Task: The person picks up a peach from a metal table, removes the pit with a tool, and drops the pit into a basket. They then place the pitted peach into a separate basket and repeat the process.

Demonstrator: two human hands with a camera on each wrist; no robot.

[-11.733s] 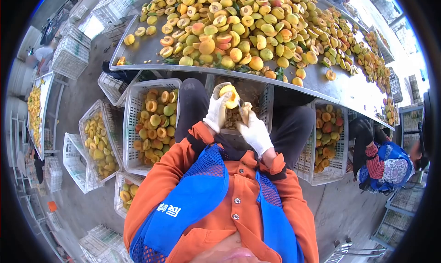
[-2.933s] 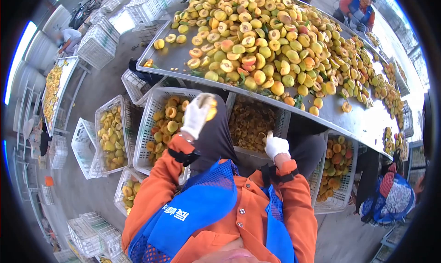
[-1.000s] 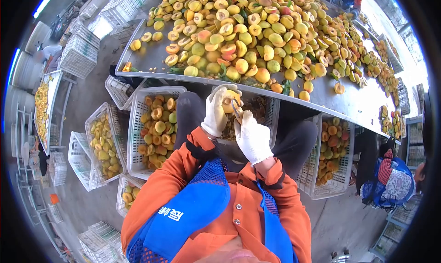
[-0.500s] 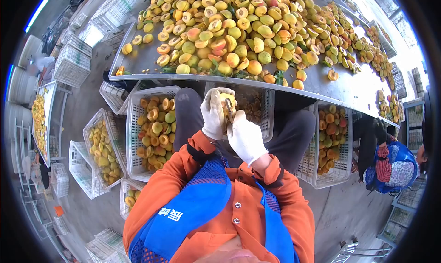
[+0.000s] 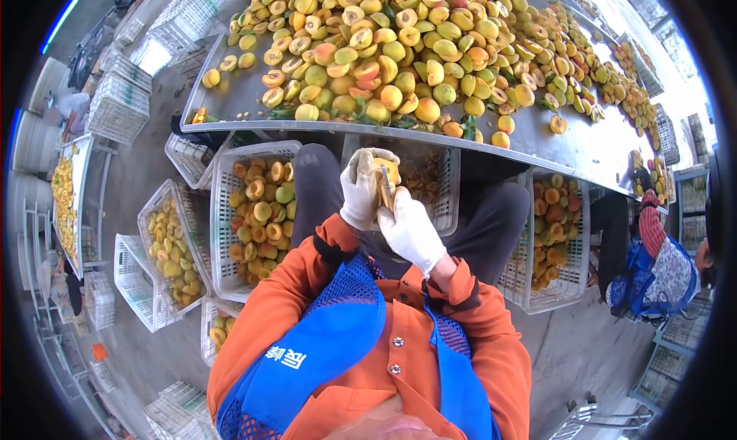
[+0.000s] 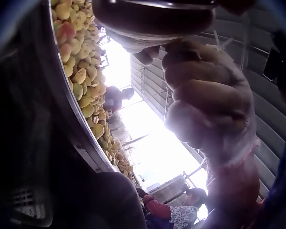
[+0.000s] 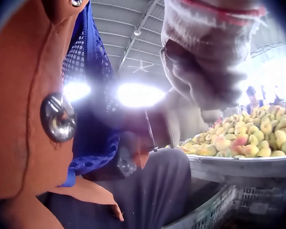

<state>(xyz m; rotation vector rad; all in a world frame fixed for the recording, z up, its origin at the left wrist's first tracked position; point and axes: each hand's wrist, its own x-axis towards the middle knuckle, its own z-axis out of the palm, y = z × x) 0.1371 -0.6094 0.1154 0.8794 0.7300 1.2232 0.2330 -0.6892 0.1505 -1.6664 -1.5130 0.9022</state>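
My gloved left hand [image 5: 358,188] holds a yellow peach [image 5: 390,168] up in front of my knees, its fingers curled round the fruit's far side. Just below it, my gloved right hand [image 5: 412,231] grips a slim pitting tool [image 5: 386,194] with a metal end, which meets the peach. The two hands nearly touch. From the right wrist view, the right hand [image 7: 207,62] is curled, and the held peach is hidden. Beneath the hands stands a crate [image 5: 451,202] with brown peach pits in it, between my knees.
Ahead, a metal table [image 5: 246,94] bears a large heap of peaches [image 5: 430,48], many halved. Crates of peaches stand to my left [image 5: 217,233] and right [image 5: 564,286]. Another person [image 5: 652,263] sits at the right. Stacked white crates [image 5: 119,102] stand farther left.
About three seconds ago my left hand was by the left crate with peach pieces, apart from the right. Both hands have since come together at a peach; lately the tool has only shifted slightly.
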